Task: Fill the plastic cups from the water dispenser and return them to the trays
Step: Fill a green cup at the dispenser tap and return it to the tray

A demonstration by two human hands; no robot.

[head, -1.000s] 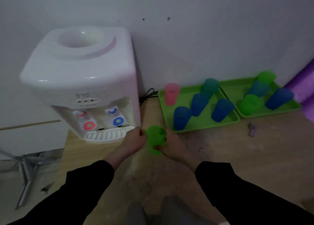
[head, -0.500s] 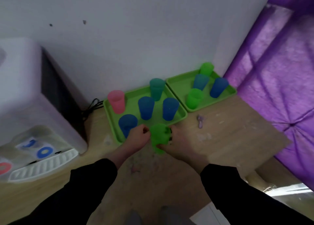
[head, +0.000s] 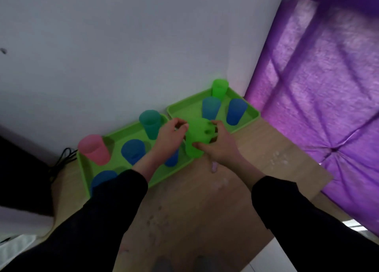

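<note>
Frame centre: R hand (head: pixel 219 146) clamps green cup (head: pixel 196 136) over near rim of upper-right tray (head: pixel 253 115). L hand (head: pixel 171 136) curled beside it, contact unclear. Clipping rim could tip cup, spill.

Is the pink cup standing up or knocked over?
Standing up. The pink cup sits on its narrow base in the left green tray, wide rim on top.

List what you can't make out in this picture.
Head view:
Water in the green plastic cup: blurred, wrapped by the right hand.
Grip of the left hand on it: blurred.
Blue plastic cup: mostly behind the left hand.
White water dispenser: cut off at the left edge.
</note>
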